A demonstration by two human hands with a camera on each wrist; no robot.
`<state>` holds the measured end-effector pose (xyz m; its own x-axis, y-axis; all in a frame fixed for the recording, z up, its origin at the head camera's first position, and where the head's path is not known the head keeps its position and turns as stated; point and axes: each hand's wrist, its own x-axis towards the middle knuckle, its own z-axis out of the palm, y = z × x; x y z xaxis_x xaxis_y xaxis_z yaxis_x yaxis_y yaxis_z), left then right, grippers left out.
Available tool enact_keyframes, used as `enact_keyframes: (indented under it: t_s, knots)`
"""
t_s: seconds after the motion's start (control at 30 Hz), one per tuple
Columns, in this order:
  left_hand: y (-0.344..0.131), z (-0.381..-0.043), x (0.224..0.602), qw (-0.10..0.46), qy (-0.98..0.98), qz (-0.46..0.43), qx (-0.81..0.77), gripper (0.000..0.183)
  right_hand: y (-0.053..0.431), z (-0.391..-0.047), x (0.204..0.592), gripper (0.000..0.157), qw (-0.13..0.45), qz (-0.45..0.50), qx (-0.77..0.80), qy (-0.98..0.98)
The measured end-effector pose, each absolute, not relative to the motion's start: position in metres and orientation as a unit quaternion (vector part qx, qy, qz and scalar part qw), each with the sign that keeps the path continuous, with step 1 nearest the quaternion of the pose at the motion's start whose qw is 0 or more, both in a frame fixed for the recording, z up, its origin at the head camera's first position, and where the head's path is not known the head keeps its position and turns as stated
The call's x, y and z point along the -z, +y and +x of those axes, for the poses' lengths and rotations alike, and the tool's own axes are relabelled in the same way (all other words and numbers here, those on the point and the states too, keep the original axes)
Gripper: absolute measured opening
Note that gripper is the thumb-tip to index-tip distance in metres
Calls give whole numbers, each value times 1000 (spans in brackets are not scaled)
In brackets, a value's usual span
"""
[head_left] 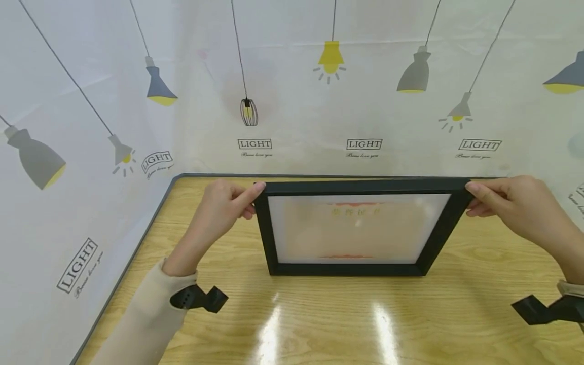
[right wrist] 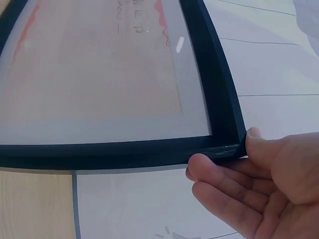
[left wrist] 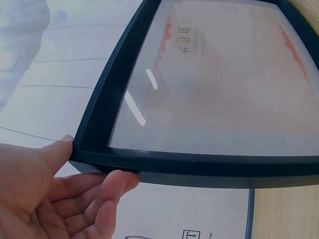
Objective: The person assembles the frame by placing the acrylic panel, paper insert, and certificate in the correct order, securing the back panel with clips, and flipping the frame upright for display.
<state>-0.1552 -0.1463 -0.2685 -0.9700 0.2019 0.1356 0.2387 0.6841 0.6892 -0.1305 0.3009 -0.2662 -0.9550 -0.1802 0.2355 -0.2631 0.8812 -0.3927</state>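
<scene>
A black picture frame [head_left: 347, 186] stands tilted on its long lower edge over the wooden table. Behind its clear pane lies a pale certificate [head_left: 356, 233] with red edging and faint gold characters. My left hand [head_left: 230, 200] pinches the upper left corner, thumb on the top edge and fingers curled behind the side. At the opposite corner my right hand [head_left: 506, 203] grips the same way. Both wrist views show the thumb and fingers closed around the frame's corner, the left hand [left wrist: 75, 194] on one side and the right hand [right wrist: 259, 184] on the other.
The wooden table [head_left: 319, 314] has a dark blue edge strip [head_left: 132, 248]. White sheeting [head_left: 292, 101] printed with hanging lamps and LIGHT lettering rises behind the table and along its left side. Black bands with small devices [head_left: 201, 299] sit on both wrists.
</scene>
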Motion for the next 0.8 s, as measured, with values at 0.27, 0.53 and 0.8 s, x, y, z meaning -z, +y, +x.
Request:
enact_keyframes:
  t_s: [0.27, 0.53, 0.8]
  knots:
    - [-147, -156, 270, 23, -914, -120, 387, 57, 298, -128, 265, 40, 73, 108, -233, -964]
    - [-149, -159, 272, 11, -914, -106, 392, 60, 293, -130, 267, 41, 43, 95, -245, -964]
    - [-152, -160, 273, 1, -915, -105, 389, 62, 291, -137, 267, 45, 35, 90, -239, -966]
